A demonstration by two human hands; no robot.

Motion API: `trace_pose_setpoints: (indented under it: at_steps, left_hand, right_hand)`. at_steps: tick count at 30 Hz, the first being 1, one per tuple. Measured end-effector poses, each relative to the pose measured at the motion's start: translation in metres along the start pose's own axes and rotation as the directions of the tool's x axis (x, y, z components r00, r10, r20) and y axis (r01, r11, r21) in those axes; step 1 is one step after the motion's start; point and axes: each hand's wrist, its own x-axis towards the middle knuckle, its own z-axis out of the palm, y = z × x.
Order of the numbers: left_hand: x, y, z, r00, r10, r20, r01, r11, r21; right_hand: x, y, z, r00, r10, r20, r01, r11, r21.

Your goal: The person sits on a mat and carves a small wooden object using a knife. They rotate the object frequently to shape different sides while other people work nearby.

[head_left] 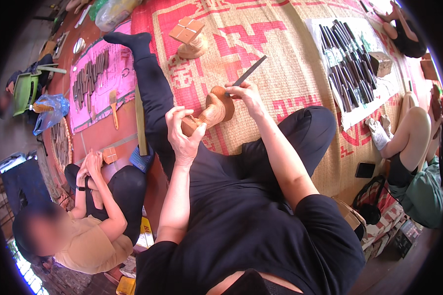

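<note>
Between my knees, a reddish-brown wooden carving [216, 112] with a rounded, curving form is held tilted above the mat. My left hand [183, 135] grips its near-left end, thumb on one side and fingers on the other. A long, flat, dark tool that looks like a file [251, 71] is pinched in my right hand [248, 97]. The file's near end lies at the carving's upper right side, and its far end points up and away to the right. Whether it touches the wood I cannot tell.
Ahead stands a grooved wooden block [186, 30] on a round wooden stand [193, 48]. Carving tools lie on a pink cloth [118, 78] at left and a white sheet [352, 115] at right. A brush [113, 109] lies near the pink cloth. People sit on both sides.
</note>
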Motion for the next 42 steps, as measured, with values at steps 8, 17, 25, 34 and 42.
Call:
trace_pose_setpoints:
  at_steps: [8, 17, 25, 34, 42]
  left_hand:
    - [0.003, 0.008, 0.005, 0.999, 0.054, -0.002, -0.053, 0.996, 0.066]
    - [0.002, 0.010, 0.004, 1.000, -0.005, 0.015, 0.005, 1.000, 0.013]
    - [0.001, 0.006, 0.001, 1.000, -0.007, 0.005, 0.007, 1.000, 0.017]
    - [0.003, 0.009, 0.007, 0.996, 0.085, 0.021, -0.086, 0.992, 0.087]
    - [0.003, 0.007, 0.005, 0.995, 0.103, 0.007, -0.103, 0.989, 0.110]
  right_hand:
    - [0.010, 0.005, -0.011, 0.985, -0.073, -0.158, 0.070, 0.997, -0.024]
    - [-0.005, 0.000, -0.001, 0.999, 0.042, 0.023, -0.042, 0.999, -0.001]
    - [-0.001, -0.005, 0.000, 0.999, 0.038, -0.012, -0.038, 0.998, 0.047]
    - [0.009, 0.006, -0.018, 0.986, 0.079, -0.146, -0.073, 0.996, 0.045]
    - [-0.004, 0.005, -0.002, 0.999, 0.034, 0.000, -0.034, 0.999, -0.003]
